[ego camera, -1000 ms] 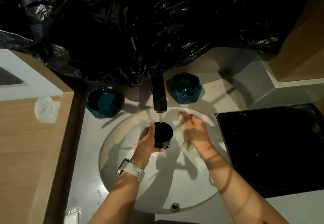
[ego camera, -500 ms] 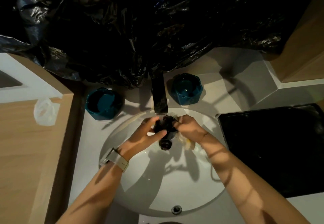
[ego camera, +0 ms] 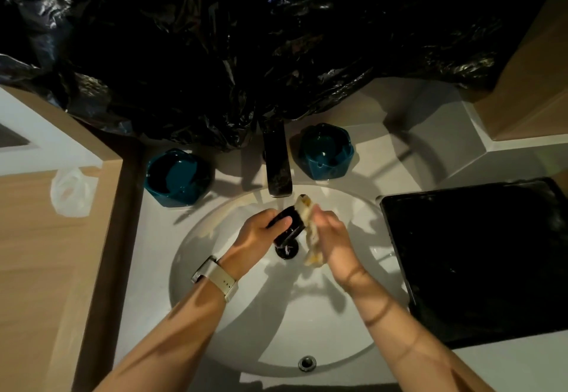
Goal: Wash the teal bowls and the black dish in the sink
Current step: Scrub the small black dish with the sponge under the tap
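Black dish [ego camera: 287,225] in left hand [ego camera: 256,233]

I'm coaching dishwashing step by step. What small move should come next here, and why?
Probably keep rubbing the cloth around the black dish under the faucet: the left hand grips it, the right hand presses the cloth on it, and both teal bowls wait on the counter.

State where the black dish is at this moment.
In the head view, the black dish is over the sink, just below the tap, held in the left hand while the right hand presses a cloth against it.
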A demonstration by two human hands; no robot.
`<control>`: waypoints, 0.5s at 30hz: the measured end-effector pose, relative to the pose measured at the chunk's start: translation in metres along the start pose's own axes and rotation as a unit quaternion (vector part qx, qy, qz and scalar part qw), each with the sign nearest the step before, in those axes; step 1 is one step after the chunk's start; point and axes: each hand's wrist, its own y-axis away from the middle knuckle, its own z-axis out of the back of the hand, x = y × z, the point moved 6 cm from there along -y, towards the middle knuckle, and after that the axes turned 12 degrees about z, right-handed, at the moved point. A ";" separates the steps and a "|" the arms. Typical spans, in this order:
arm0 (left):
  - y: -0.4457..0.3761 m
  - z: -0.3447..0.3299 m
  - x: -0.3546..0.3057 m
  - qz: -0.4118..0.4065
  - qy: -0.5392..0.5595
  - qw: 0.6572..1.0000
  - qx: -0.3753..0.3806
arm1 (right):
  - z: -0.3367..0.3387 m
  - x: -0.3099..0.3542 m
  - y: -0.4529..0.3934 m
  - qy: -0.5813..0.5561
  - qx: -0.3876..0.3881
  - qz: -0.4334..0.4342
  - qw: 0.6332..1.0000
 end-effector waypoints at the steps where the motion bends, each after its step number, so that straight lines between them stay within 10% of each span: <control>1: 0.004 -0.004 0.001 0.005 0.032 0.999 0.015 | -0.003 0.003 0.006 0.018 0.004 0.054 0.998; 15: 0.016 -0.006 0.014 0.048 0.140 0.987 -0.062 | -0.026 0.017 -0.007 0.032 0.030 0.155 0.987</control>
